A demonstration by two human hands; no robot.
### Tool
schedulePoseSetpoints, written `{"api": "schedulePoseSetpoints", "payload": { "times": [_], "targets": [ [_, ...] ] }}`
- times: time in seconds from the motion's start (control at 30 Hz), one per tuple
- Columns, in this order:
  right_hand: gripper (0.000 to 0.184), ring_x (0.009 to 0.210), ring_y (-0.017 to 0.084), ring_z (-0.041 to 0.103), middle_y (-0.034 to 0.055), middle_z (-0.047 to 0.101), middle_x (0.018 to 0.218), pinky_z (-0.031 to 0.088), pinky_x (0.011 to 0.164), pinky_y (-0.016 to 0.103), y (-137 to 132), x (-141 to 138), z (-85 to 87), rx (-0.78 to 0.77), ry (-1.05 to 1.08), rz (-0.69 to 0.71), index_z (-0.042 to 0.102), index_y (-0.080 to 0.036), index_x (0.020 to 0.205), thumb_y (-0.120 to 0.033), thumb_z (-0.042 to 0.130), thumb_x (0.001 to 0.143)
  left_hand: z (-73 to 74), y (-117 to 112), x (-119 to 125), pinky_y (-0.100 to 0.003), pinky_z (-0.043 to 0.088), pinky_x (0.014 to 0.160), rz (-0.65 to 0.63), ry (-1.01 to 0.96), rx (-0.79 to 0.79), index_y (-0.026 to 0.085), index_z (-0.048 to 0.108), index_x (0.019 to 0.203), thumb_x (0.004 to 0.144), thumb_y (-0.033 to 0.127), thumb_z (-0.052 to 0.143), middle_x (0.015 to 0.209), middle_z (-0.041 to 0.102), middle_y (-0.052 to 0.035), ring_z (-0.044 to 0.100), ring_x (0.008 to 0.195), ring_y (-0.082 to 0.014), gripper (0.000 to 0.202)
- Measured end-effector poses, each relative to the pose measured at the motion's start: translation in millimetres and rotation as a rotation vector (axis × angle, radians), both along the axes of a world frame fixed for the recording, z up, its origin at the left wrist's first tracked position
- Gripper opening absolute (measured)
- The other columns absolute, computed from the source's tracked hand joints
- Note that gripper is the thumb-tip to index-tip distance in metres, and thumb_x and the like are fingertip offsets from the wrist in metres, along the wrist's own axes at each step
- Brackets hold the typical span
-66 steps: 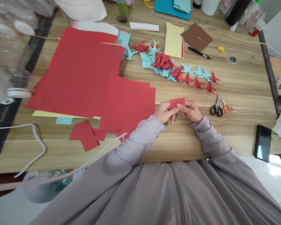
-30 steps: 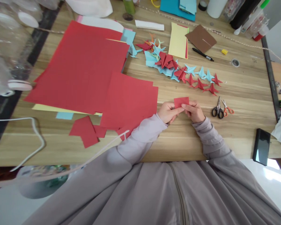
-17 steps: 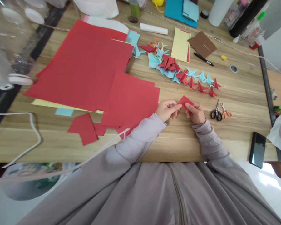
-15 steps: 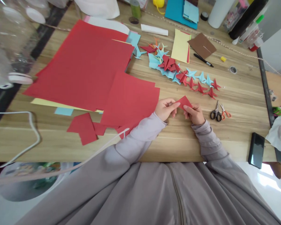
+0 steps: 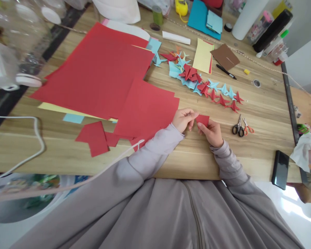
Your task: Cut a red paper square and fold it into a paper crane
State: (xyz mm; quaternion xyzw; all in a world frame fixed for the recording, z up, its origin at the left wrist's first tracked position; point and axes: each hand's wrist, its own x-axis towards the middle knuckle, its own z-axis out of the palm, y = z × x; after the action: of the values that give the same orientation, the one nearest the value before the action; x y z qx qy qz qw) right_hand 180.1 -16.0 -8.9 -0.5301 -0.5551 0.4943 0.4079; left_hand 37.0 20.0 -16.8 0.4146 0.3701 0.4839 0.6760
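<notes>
Near the middle of the worktop's (image 5: pixel 264 114) near edge, both hands meet over a folded red paper (image 5: pixel 203 119), held just above the wood. The left hand (image 5: pixel 182 119) has its fingers (image 5: pixel 193 115) pinched on the paper's left edge. The right hand (image 5: pixel 213 131) grips its lower right part, thumb on top.

Just right of the hands lie black scissors (image 5: pixel 237 127) and orange scissors (image 5: pixel 247 127), touching each other. A dark phone (image 5: pixel 280 169) sits at the near right corner, partly over the edge.

Beyond the hands, a row of folded red and blue paper shapes (image 5: pixel 209 90) runs toward the far side and thickens into a heap. Large red sheets (image 5: pixel 101 69) cover the left half, with a smaller red sheet (image 5: pixel 147 105) overlapping them just beside the left hand. Red scraps (image 5: pixel 94 137) lie near the near edge.

Toward the far edge are yellow paper (image 5: pixel 202 55), a brown sheet (image 5: pixel 225 57) and a black pen (image 5: pixel 226 71).

At the far left corner stand clear plastic containers (image 5: pixel 23 31); whether anything is in them cannot be told. Below the near left corner a pale bin (image 5: pixel 28 204) holds something green, too blurred to make out.
</notes>
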Motion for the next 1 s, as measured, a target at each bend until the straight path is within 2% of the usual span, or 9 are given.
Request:
{"api": "schedulePoseSetpoints", "payload": {
  "times": [0.1,0.17,0.27,0.33,0.47,0.6,0.8,1.0],
  "targets": [
    [0.036,0.041,0.008,0.048,-0.0022,0.058,0.05,0.04,0.043,0.022,-2.0,-2.8,-0.6,0.01,0.038,-0.057,0.059,-0.016,0.067,-0.051,0.064,0.074,0.7,-0.1,3.4,-0.019,0.031,0.032,0.052,-0.011,-0.029,0.016,0.051,0.058,0.073,0.06,0.059,0.04,0.049,0.0042,0.041,0.03,-0.0059,0.047],
    [0.036,0.041,0.008,0.049,-0.0022,0.058,0.05,0.041,0.043,0.022,-2.4,-3.9,-1.6,0.026,0.063,-0.106,0.058,-0.017,0.067,-0.051,0.064,0.075,1.1,0.3,5.5,-0.02,0.037,0.035,0.069,-0.037,-0.022,0.015,0.056,0.067,0.069,0.061,0.062,0.046,0.053,0.0038,0.046,0.035,-0.0067,0.046],
    [0.036,0.041,0.009,0.051,-0.002,0.059,0.05,0.042,0.043,0.023,-2.1,-4.1,-3.9,0.037,0.081,-0.11,0.058,-0.017,0.068,-0.052,0.059,0.078,0.5,0.9,8.0,-0.021,0.045,0.045,0.079,-0.052,0.019,0.014,0.059,0.074,0.056,0.049,0.077,0.057,0.059,0.0035,0.055,0.047,-0.0084,0.043],
    [0.035,0.043,0.009,0.051,-0.0022,0.059,0.052,0.044,0.044,0.023,-2.0,-4.1,-6.1,0.052,0.074,-0.104,0.058,-0.018,0.071,-0.052,0.056,0.08,-0.7,1.0,9.1,-0.022,0.047,0.048,0.09,-0.041,0.036,0.014,0.059,0.074,0.053,0.042,0.08,0.06,0.061,0.0032,0.057,0.05,-0.009,0.04],
    [0.026,0.05,0.009,0.055,-0.003,0.064,0.065,0.046,0.047,0.022,-2.8,-3.8,-11.4,0.137,0.078,-0.213,0.055,-0.02,0.087,-0.045,0.061,0.079,-3.0,0.9,9.6,-0.023,0.045,0.043,0.084,-0.004,0.026,0.014,0.058,0.069,0.056,0.037,0.078,0.055,0.06,0.0035,0.054,0.043,-0.0091,0.034],
    [0.025,0.047,0.008,0.052,-0.0056,0.062,0.062,0.043,0.044,0.019,-3.6,-1.9,-15.1,0.187,0.046,-0.268,0.052,-0.022,0.099,-0.038,0.061,0.081,-3.0,0.4,9.1,-0.024,0.046,0.043,0.057,-0.025,-0.034,0.013,0.059,0.071,0.056,0.039,0.077,0.05,0.059,0.003,0.055,0.041,-0.011,0.035],
    [0.021,0.053,0.01,0.055,0.001,0.066,0.076,0.046,0.045,0.021,-4.6,-2.0,-12.7,0.251,0.012,-0.273,0.064,-0.021,0.094,-0.037,0.062,0.08,-1.4,-0.2,4.7,-0.024,0.047,0.044,0.005,-0.04,-0.091,0.013,0.061,0.064,0.064,0.038,0.072,0.05,0.06,-0.0001,0.057,0.044,-0.0114,0.028],
    [0.024,0.051,0.011,0.055,0.0002,0.068,0.072,0.048,0.041,0.023,-3.4,-3.4,-7.7,0.164,0.101,-0.27,0.068,-0.02,0.092,-0.036,0.067,0.074,-1.6,-1.1,5.8,-0.024,0.046,0.042,0.088,-0.014,-0.051,0.013,0.062,0.066,0.063,0.039,0.072,0.048,0.059,0.0014,0.055,0.041,-0.0109,0.028]
  ]
}}
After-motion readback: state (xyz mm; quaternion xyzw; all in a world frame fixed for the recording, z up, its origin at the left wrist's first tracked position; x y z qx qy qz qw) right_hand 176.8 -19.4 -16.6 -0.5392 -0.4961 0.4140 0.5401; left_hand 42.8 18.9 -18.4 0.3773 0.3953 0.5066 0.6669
